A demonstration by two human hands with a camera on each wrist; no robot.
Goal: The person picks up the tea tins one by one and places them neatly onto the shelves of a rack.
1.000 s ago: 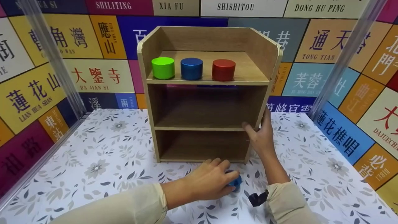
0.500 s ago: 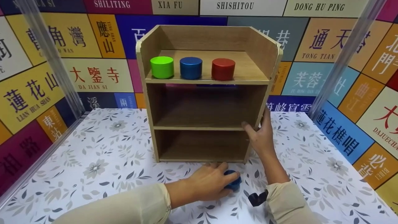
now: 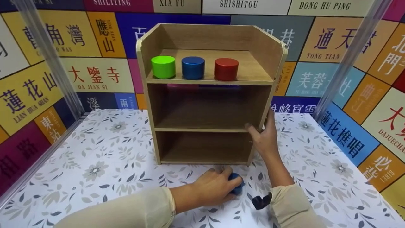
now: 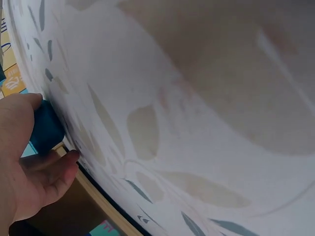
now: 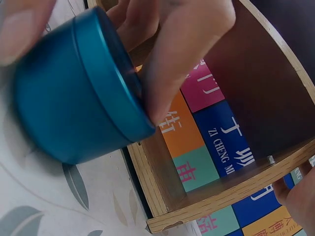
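Low over the floral cloth, just in front of the shelf, my left hand (image 3: 210,186) holds a small blue metal tin (image 3: 236,185) between thumb and fingers. The right wrist view shows the blue tin (image 5: 69,93) close up, with a lid seam and a finger (image 5: 182,49) on its end. My right hand (image 3: 267,139) grips the right side of a wooden shelf unit (image 3: 202,130); its thumb lies at the front edge and the other fingers are mostly hidden behind the side panel. In the left wrist view the left hand (image 4: 29,157) and the tin (image 4: 47,128) sit at the left.
On the shelf's top board stand a green tin (image 3: 163,67), another blue tin (image 3: 193,68) and a red tin (image 3: 226,69). The floral tablecloth (image 3: 95,171) spreads around. Sign-printed walls (image 3: 98,74) rise behind and at both sides. A black wrist device (image 3: 262,201) shows by the right sleeve.
The left hand has lowered and turned slightly with the blue tin in its fingers. My right hand keeps its grip on the shelf. The three tins on top have not moved on the board.
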